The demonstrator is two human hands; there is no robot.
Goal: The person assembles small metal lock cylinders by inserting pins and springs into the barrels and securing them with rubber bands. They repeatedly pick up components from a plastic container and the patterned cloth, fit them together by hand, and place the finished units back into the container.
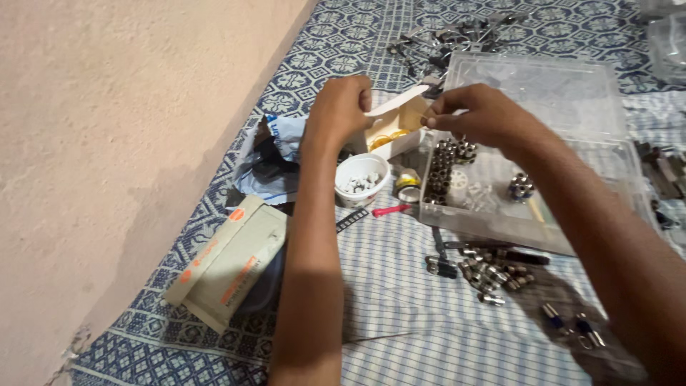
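Blue-and-white patterned cloth (400,307) covers the floor beside a bare plaster wall (107,143), and the work sits on it just ahead of the person. At the centre is a small open cardboard box (396,125) with a yellowish coil showing inside; its long axis runs from about 8 o'clock to 2 o'clock, with the raised white flap on the far side. It lies between the two hands, at 3 o'clock from the left hand (343,107) and at 9 o'clock from the right hand (479,114). The left hand is the nearer one: its fingers are curled narrow over the box's left end and flap, apparently holding it. The right hand hovers just beside the box's right end, fingertips pinched close together, perhaps on something thin; what is between them cannot be told. Directly at 6 o'clock from the box stands a small white cup (362,179) of pale bits, with a yellow tape roll (407,184) just beside it. At 4 o'clock lies a clear plastic organiser tray (543,214) holding metal connectors, more of which are scattered loose (489,275) on the cloth nearer the person. A larger grey cardboard carton (229,261) rests at 7 o'clock, near the wall.
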